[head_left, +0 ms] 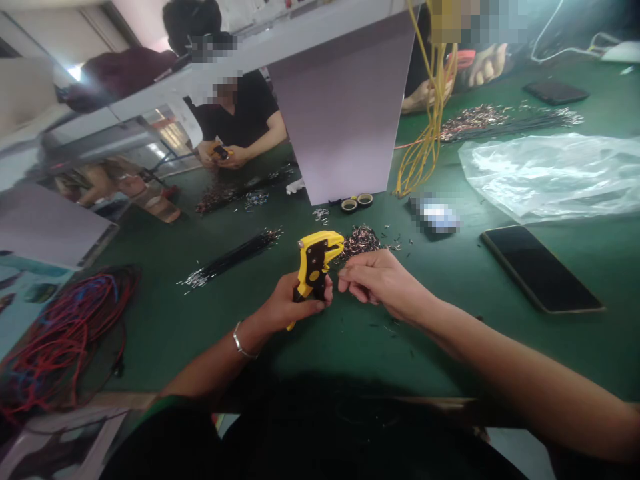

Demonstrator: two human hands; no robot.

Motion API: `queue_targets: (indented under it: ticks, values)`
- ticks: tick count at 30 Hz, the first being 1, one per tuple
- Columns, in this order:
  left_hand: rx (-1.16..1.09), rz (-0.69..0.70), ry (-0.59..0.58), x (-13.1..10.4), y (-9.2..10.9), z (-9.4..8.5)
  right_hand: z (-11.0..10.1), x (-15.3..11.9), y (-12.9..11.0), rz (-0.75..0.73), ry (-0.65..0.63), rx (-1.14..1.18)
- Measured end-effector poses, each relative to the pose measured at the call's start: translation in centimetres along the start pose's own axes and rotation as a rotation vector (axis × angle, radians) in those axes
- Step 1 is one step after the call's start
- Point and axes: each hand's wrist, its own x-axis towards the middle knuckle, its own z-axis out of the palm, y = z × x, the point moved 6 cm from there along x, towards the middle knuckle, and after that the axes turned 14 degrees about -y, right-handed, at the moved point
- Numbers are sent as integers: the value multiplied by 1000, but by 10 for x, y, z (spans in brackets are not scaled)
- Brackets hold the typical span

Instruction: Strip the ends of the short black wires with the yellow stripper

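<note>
My left hand (289, 303) is wrapped around the handles of a yellow and black wire stripper (315, 257), its jaws pointing up and to the right. Just right of the tool, my right hand (373, 277) has its fingers pinched together. Whatever those fingertips hold, if anything, is too small to make out. Behind my right hand lies a heap of short cut wire pieces (363, 239). A bundle of black wires (235, 257) with bare, shiny ends rests on the green table (210, 340), to the left of the stripper.
Red and blue cables (70, 333) are heaped at the left. A phone (543, 267) and a clear plastic bag (555, 170) lie on the right. Two tape rolls (357, 202) sit by an upright panel (345, 107). Yellow wires (425, 140) hang down beside it. Other people work across the table.
</note>
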Motion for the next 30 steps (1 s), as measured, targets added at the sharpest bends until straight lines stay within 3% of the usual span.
queue_targets:
  ticks: [10, 16, 26, 30]
  values:
    - [136, -125, 148, -5, -3, -2, 3, 2, 6, 41, -24, 9]
    - [105, -124, 246, -8, -9, -4, 5, 2, 8, 45, -43, 23]
    - [-269, 0, 99, -1, -4, -1, -9, 4, 4, -63, -22, 65]
    - [-312, 40, 46, 0, -5, -3, -17, 4, 1, -81, 14, 58]
